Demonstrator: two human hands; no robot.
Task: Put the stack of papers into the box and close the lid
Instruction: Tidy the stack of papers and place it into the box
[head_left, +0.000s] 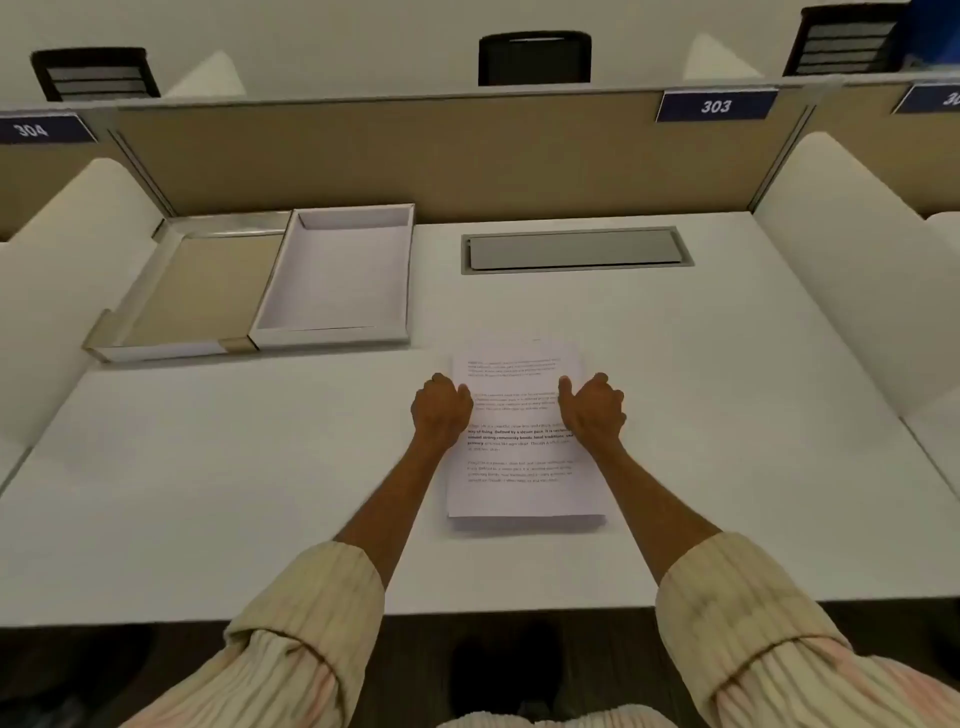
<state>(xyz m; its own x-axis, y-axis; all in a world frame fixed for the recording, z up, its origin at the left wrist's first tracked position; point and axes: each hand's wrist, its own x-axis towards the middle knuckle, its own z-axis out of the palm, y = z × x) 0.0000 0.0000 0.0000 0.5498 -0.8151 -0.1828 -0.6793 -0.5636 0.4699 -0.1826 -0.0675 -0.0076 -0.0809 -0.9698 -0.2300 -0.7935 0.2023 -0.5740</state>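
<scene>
White printed sheets, the stack of papers (524, 441) lies flat on the worktop (208, 493) in front of me, well apart from the open box (337, 275) and its lid (192, 291) at the far left. My left hand (441, 410) and right hand (592, 408) curl loosely against its two long edges, not yet pinching. Loose sheets will slide and sag, I judge, so I'd grip both sides underneath

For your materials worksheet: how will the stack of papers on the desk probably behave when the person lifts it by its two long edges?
The stack of papers looks thin and loose, with no clip visible, so it will probably sag in the middle. The bottom edges are already slightly staggered, so sheets may slide apart. The left hand and right hand at opposite edges should steady it.
</scene>
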